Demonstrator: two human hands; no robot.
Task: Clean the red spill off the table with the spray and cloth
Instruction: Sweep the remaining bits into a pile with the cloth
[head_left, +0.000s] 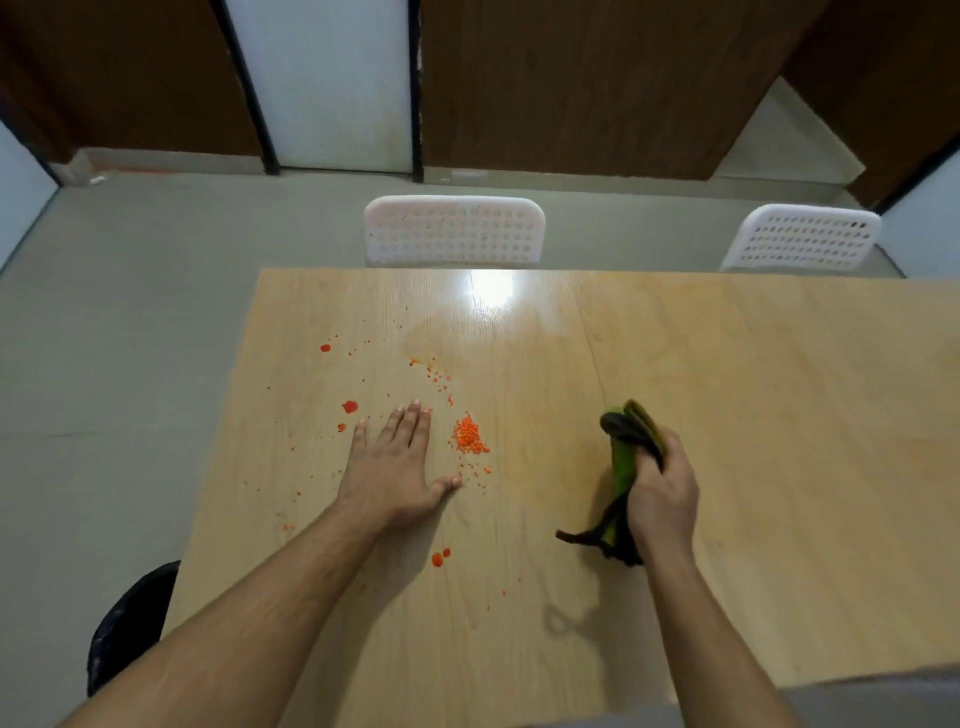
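The red spill (470, 435) lies scattered over the left half of the table (727, 415): a dense heap of orange-red grains sits just right of the left hand (397, 470), with finer specks trailing away from it toward the far edge, round drops just left of that hand's fingertips, one more drop farther off toward the far left, and a pair of drops beside the left forearm, nearer the person. The left hand lies flat on the wood, palm down, fingers straight and close together, thumb spread toward the heap. The right hand (662, 493) is well to the right of the spill and grips a bunched green and dark cloth (626, 441), fingers curled round its middle; one end sticks up past the fingers and the other trails under the wrist onto the table. Beyond the far edge stand two white chairs (454, 231), and a dark bin (132, 623) sits at the near left corner.
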